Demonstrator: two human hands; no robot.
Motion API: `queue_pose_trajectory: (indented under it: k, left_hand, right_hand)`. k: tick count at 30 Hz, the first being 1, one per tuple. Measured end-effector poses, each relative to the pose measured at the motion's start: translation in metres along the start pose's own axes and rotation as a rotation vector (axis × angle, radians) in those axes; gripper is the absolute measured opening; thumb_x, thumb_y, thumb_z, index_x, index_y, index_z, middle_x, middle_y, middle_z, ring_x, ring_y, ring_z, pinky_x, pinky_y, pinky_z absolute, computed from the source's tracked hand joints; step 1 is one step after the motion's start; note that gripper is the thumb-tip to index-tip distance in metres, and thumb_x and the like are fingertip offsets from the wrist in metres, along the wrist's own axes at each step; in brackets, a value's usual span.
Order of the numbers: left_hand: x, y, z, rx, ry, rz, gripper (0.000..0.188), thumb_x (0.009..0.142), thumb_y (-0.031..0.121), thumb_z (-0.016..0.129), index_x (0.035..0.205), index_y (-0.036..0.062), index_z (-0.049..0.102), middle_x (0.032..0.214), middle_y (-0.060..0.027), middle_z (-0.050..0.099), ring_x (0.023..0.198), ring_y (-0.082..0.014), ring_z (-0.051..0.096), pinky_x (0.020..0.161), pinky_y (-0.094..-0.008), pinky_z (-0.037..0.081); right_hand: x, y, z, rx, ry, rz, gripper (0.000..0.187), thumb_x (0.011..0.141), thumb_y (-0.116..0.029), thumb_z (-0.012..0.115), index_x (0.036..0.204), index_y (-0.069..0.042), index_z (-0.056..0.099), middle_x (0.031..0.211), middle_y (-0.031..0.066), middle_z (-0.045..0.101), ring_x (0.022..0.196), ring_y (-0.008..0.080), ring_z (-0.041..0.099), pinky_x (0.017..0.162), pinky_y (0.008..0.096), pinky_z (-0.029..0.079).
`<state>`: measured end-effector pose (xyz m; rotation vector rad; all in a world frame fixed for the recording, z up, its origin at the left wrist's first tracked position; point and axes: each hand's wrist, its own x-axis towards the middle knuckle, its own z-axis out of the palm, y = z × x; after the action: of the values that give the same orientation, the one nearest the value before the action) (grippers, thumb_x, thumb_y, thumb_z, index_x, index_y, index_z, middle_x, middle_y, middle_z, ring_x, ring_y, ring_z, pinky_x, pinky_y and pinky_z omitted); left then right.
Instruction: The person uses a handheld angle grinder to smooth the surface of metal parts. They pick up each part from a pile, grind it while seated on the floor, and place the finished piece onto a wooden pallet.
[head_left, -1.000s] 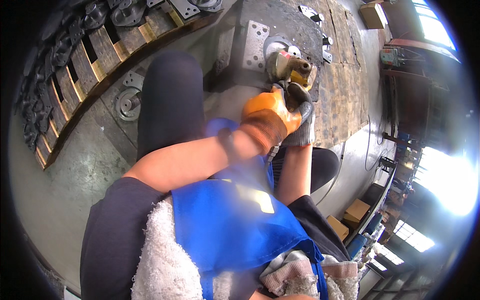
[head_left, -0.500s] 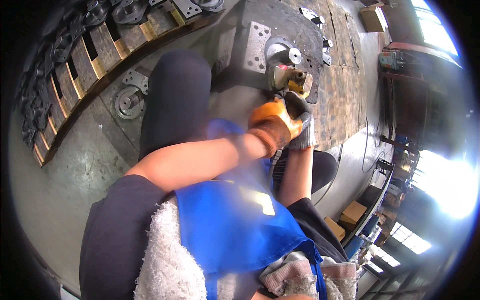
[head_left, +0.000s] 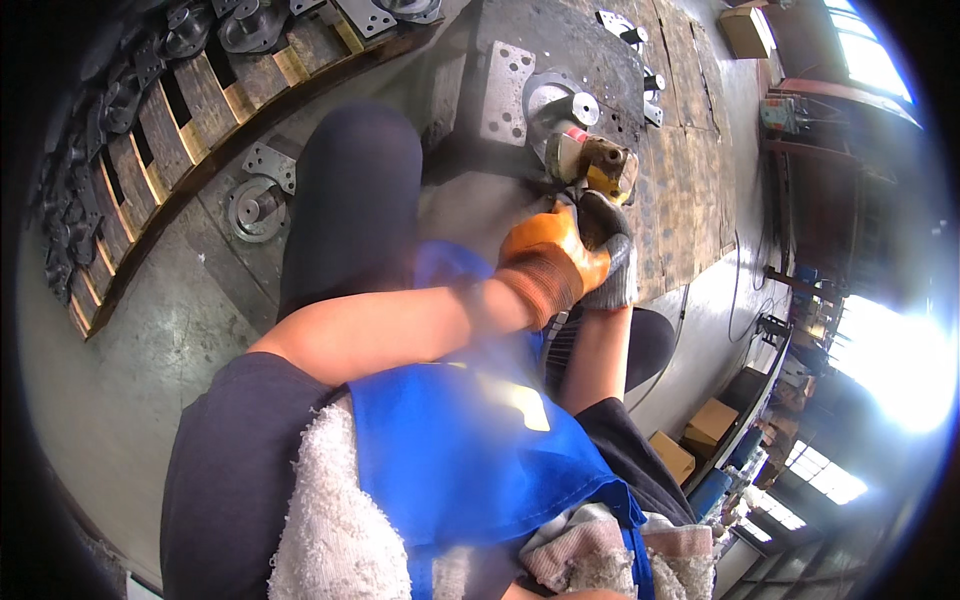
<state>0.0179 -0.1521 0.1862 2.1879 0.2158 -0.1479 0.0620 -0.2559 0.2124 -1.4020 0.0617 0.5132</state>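
Observation:
Both my gloved hands are wrapped around the body of an angle grinder, whose worn, yellow-marked head points away from me. My left hand, in an orange glove, grips from the left side. My right hand, in a grey and black glove, closes around it from the right. Just beyond the grinder's disc side lies a steel part made of a flat plate with holes and a round flange with a stub shaft. Whether the disc touches the flange is hard to tell. My fingers hide most of the grinder's body.
The part rests on a dark metal block beside wooden boards. Similar parts stand at its far right side. A wooden pallet with several parts is at left. Another flanged part lies on the floor near my left knee.
The grinder's head has shifted slightly to the right and turned a little, with both hands moving along. The steel part appears slightly further left, following a small shift of the view.

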Motion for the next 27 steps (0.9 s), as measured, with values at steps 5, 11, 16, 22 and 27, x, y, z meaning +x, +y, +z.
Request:
queue_pose_trajectory:
  k: [5,11,16,22,27]
  left_hand:
    - [0.001,-0.001,0.013,-0.018,-0.052,0.008,0.042,0.097,0.045,0.046,0.12,0.0126,0.059,0.11,-0.0111,0.064,0.098,-0.0282,0.063,0.079,-0.042,0.051]
    - [-0.013,0.013,-0.01,-0.08,-0.109,-0.038,0.045,0.097,0.05,0.047,0.118,0.013,0.062,0.106,-0.013,0.064,0.096,-0.0306,0.063,0.079,-0.0429,0.051]
    - [-0.003,0.004,0.003,-0.284,0.029,0.022,0.062,0.08,0.058,0.066,0.112,0.0048,0.061,0.101,-0.0203,0.069,0.093,-0.0373,0.067,0.081,-0.0438,0.054]
    - [-0.005,0.031,-0.073,-0.686,0.141,0.175,0.034,0.083,0.032,0.072,0.098,0.0024,0.07,0.093,-0.0169,0.072,0.089,-0.0327,0.07,0.081,-0.0384,0.054]
    - [0.043,-0.015,-0.088,0.071,0.722,-0.127,0.087,0.064,0.052,0.083,0.121,-0.0076,0.055,0.112,-0.0238,0.067,0.105,-0.0406,0.063,0.094,-0.0418,0.05]
  right_hand:
    - [-0.004,-0.014,0.019,-0.079,0.03,0.036,0.02,0.094,-0.004,0.055,0.111,0.004,0.064,0.102,0.0048,0.066,0.092,0.0139,0.063,0.082,0.026,0.05]
    - [-0.008,-0.006,-0.01,-0.108,0.007,0.028,0.028,0.093,-0.003,0.055,0.12,0.005,0.061,0.113,0.0134,0.067,0.102,0.0243,0.065,0.095,0.0366,0.052]
    - [0.004,-0.006,-0.012,0.132,0.005,0.077,0.028,0.093,-0.003,0.056,0.119,0.005,0.063,0.112,0.0133,0.068,0.102,0.0225,0.066,0.096,0.0347,0.052]
    - [-0.038,-0.089,0.003,0.13,0.231,-0.02,0.028,0.093,-0.024,0.062,0.108,-0.001,0.066,0.09,0.0046,0.067,0.075,0.0141,0.065,0.068,0.0261,0.053]
    - [-0.05,-0.101,-0.036,0.354,0.239,-0.06,0.021,0.089,-0.017,0.068,0.105,-0.003,0.063,0.082,0.0046,0.065,0.067,0.0149,0.063,0.059,0.0273,0.053]
